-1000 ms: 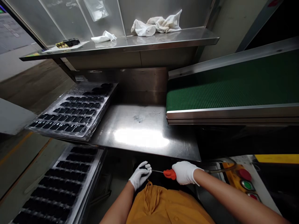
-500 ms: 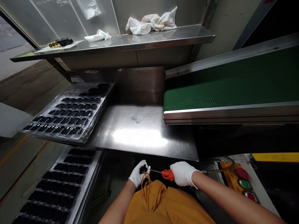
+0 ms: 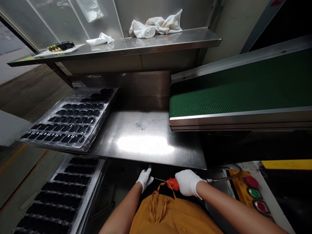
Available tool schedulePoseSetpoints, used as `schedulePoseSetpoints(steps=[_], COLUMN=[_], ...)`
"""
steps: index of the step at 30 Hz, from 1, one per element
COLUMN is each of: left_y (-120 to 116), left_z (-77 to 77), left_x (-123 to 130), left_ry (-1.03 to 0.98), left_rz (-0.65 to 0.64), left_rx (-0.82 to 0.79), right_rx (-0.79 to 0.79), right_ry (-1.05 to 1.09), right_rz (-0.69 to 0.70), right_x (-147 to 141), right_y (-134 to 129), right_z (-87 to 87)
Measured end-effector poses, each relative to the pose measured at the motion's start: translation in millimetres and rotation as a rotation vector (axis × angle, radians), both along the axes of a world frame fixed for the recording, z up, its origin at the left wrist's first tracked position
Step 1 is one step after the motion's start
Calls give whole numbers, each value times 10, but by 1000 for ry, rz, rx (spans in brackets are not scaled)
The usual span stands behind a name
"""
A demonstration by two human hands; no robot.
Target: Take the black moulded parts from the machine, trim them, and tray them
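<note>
My right hand, in a white glove, is closed around a red air blow gun, low in front of my body. Its thin metal nozzle points left. An air hose runs off to the right behind that hand. Facing the nozzle tip, my left hand, also gloved in white, has its fingers bent with the thumb side toward the nozzle. Whatever lies between those fingers is too dark and small to make out. Below both hands is an orange-brown apron with tied strings.
A steel table lies ahead, bearing a plastic-wrapped tray of black parts. More stacked trays stand lower left. A green conveyor belt is at right, a button box below it. White cloths rest on the shelf.
My left hand has turned and shifted slightly left, its pinched fingers now less visible. The blow gun and right hand moved a little left. The whole view shifted slightly.
</note>
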State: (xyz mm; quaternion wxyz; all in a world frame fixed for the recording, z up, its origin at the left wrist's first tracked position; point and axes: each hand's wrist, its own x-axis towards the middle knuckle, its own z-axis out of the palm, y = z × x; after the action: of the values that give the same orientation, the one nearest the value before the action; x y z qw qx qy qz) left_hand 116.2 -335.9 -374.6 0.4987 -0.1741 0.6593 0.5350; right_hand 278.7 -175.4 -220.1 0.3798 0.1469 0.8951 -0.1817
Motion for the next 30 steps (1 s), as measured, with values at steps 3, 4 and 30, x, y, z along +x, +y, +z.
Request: schedulePoseSetpoints(steps=[3,4,30], left_y=[13,24,-10], left_z=[74,100,67], left_x=[-20,-14,112], left_ry=[70,90,-60], left_rz=[-44,-57,208], left_rx=[-41,-32,189], right_rx=[7,4,25], right_ry=[19,26,20], right_rz=[0,7,12], right_x=[38,48,-4], right_y=[-19,-28,-60], right_z=[18,17,11])
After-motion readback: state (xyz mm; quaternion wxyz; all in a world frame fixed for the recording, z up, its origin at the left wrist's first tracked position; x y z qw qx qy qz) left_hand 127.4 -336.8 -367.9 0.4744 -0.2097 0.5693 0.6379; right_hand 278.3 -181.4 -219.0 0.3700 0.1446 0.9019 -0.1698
